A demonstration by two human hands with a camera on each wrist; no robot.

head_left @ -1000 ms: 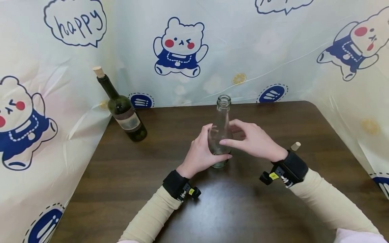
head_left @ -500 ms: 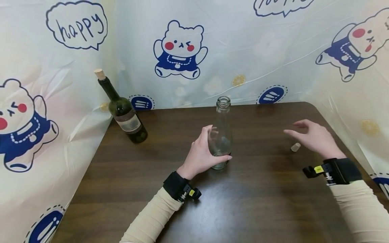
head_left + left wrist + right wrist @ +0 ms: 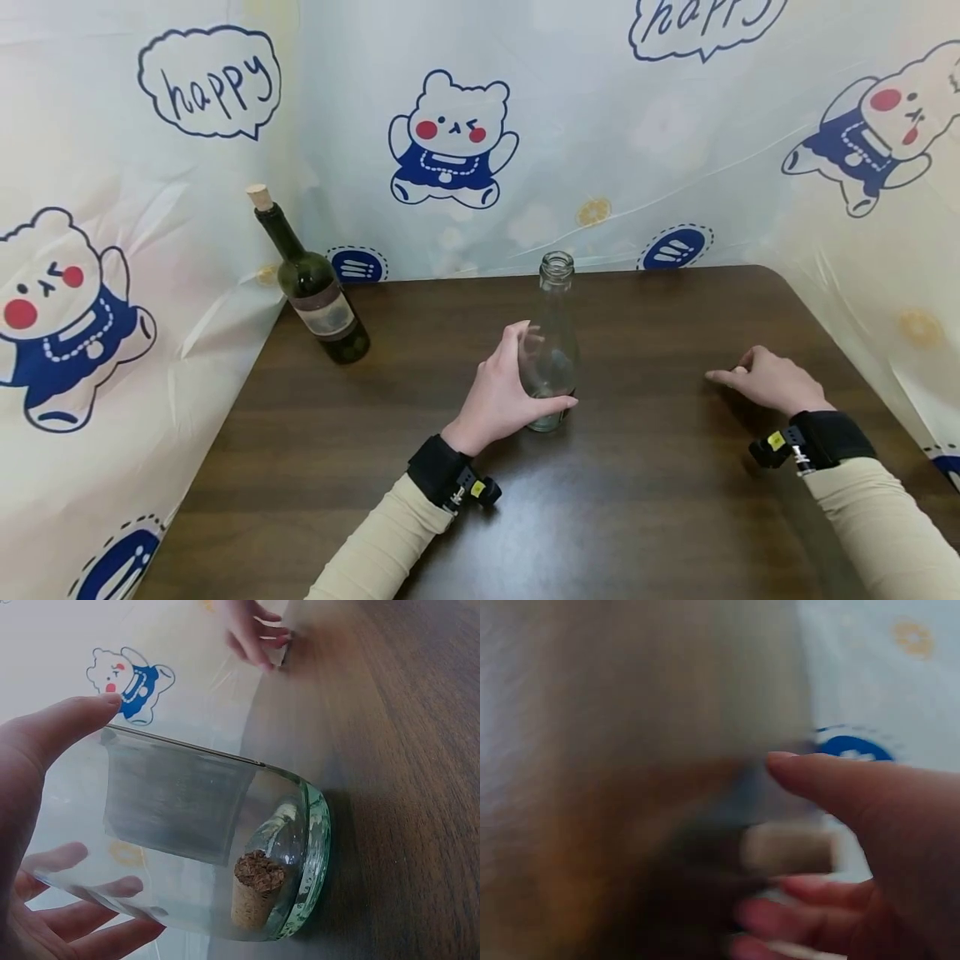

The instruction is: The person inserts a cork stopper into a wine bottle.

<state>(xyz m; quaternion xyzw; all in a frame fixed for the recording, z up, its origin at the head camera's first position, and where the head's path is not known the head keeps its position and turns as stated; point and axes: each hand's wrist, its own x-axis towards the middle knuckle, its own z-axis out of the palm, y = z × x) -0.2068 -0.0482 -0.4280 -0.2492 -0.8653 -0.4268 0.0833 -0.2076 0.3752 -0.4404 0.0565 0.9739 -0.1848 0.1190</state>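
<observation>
The left hand (image 3: 498, 396) wrapped thumb and fingers round the clear bottle's (image 3: 557, 358) body — seemingly to steady it upright on the table (image 3: 637, 508), one cork (image 3: 256, 896) already inside at its base. Right hand (image 3: 776, 383) surrounded a loose cork (image 3: 791, 851) — blur hid whether its fingers pinched it.

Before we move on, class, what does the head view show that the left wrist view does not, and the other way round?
Only the head view: the green bottle with a cork stopper in its neck, and the open mouth of the clear bottle.
Only the left wrist view: a crumbly-ended cork inside the clear bottle, near its base.
Both: the left hand gripping the clear bottle, the right hand, the table and the bear-printed backdrop.
</observation>
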